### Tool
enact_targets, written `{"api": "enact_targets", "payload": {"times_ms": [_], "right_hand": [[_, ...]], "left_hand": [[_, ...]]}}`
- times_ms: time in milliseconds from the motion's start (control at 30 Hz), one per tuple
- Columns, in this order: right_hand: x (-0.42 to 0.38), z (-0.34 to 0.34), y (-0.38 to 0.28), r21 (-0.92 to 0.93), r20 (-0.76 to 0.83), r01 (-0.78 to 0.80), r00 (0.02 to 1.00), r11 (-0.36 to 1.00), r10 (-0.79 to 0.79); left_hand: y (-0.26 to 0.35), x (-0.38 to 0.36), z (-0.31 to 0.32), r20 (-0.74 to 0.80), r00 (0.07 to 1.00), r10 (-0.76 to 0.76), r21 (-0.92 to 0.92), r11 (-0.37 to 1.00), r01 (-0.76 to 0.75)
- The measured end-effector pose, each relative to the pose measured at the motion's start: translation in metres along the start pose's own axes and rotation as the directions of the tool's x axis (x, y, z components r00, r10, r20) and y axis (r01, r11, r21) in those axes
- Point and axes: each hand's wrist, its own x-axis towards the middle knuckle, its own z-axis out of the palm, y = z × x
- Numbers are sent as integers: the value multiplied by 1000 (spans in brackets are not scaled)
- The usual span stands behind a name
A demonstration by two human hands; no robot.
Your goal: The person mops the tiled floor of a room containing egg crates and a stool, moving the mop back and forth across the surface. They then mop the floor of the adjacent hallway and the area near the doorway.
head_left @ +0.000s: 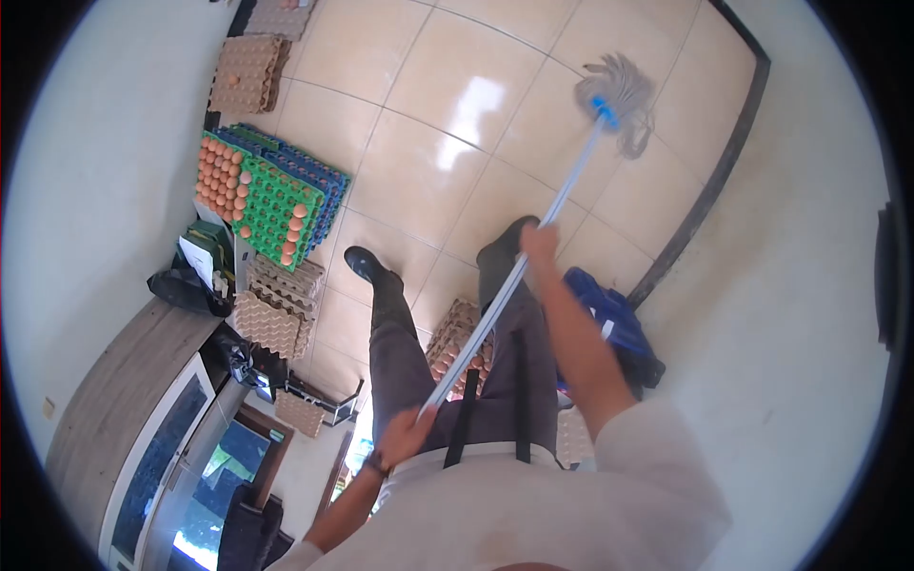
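A string mop with a pale handle (471,347) runs diagonally across the view, its grey strands (624,84) lying on the tiled floor. A blue fitting (604,111) joins handle and strands. My left hand (405,438) is closed round the upper end of the handle near my waist. Further down, my right hand (541,243) grips the same handle with the arm stretched forward. Both fists wrap the shaft, so parts of the fingers are hidden.
Egg trays, green (271,195) with brown eggs and blue beneath, stack along the left wall. Cardboard trays (249,74) stand beyond them. A blue bag (609,319) lies by my right leg near the dark skirting (709,190). A wooden-topped cabinet (124,400) is at lower left.
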Motion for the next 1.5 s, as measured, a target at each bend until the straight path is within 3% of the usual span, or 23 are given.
{"api": "enact_targets", "payload": {"times_ms": [67, 133, 167, 233, 267, 400, 433, 467, 533, 633, 700, 767, 867, 933, 1000, 1067, 1133, 1233, 1267, 1300, 1400, 1467, 1500], "right_hand": [[-96, 54, 28, -164, -25, 115, 992, 980, -121], [-196, 102, 34, -215, 83, 98, 993, 972, -82], [-228, 127, 26, -237, 119, 54, 993, 970, -26], [-260, 158, 0, -247, 164, 9, 986, 969, 33], [-261, 175, -14, -232, 171, 3, 985, 973, 37], [-211, 246, -57, -245, 73, 106, 993, 964, -91], [-183, 269, -58, -260, 15, 235, 971, 937, -239], [-160, 280, -69, -262, 61, 304, 952, 916, -299], [-171, 282, -128, -272, 59, 222, 975, 936, -214], [-224, 319, -95, -343, 130, 271, 962, 899, -240], [-303, 336, -66, -359, 137, 164, 983, 919, -122], [-338, 342, -73, -363, 198, 163, 976, 917, -95], [-331, 342, -68, -417, 254, 241, 957, 876, -143], [-292, 334, -91, -439, 216, 273, 957, 856, -194], [-233, 341, -110, -402, 157, 392, 920, 828, -360], [-196, 345, -130, -378, 123, 273, 962, 885, -244], [-231, 351, -102, -332, 191, 288, 953, 898, -236], [-316, 376, 10, -442, 119, 217, 976, 870, -183], [-375, 366, 10, -455, 221, 194, 970, 869, -101], [-405, 375, 45, -398, 200, 262, 960, 879, -195], [-414, 372, 51, -398, 267, 164, 962, 902, -57], [-367, 363, 55, -492, 185, 302, 953, 817, -240], [-345, 353, 41, -553, 150, 425, 897, 717, -416]], "left_hand": [[-44, -59, -27, -27, 979, -201, 184, 962, 203], [-119, -109, -64, 60, 962, -267, 49, 963, 265], [-178, -120, -78, 64, 966, -250, -152, 954, 257], [-214, -119, -109, 21, 981, -195, -328, 925, 191], [-226, -105, -126, 26, 980, -200, -304, 932, 198], [-226, -18, -185, -35, 998, -44, -182, 983, 37], [-223, 7, -195, -19, 1000, 2, -231, 973, -7], [-220, 24, -199, -2, 999, 39, -285, 958, -38], [-206, 30, -198, 64, 994, -89, -434, 894, 108], [-244, -11, -217, 124, 981, -149, -496, 847, 191], [-288, -72, -241, 130, 975, -181, -456, 862, 221], [-275, -118, -273, 130, 965, -228, -399, 879, 262], [-257, -113, -274, 156, 967, -203, -557, 790, 256], [-257, -79, -263, 124, 988, -96, -444, 885, 141], [-231, -37, -270, 197, 961, -197, -496, 825, 270], [-239, -16, -265, 176, 975, -135, -528, 823, 209], [-256, -13, -258, 170, 983, -69, -561, 814, 154], [-370, -87, -211, 28, 998, -51, -292, 955, 57], [-400, -118, -202, -24, 999, -45, -224, 974, 39], [-395, -136, -211, 16, 991, -134, -263, 955, 134], [-371, -166, -231, 159, 904, -398, -354, 832, 428], [-365, -138, -201, 73, 973, -220, -433, 872, 229], [-366, -114, -182, 10, 996, -89, -332, 939, 88]]}}
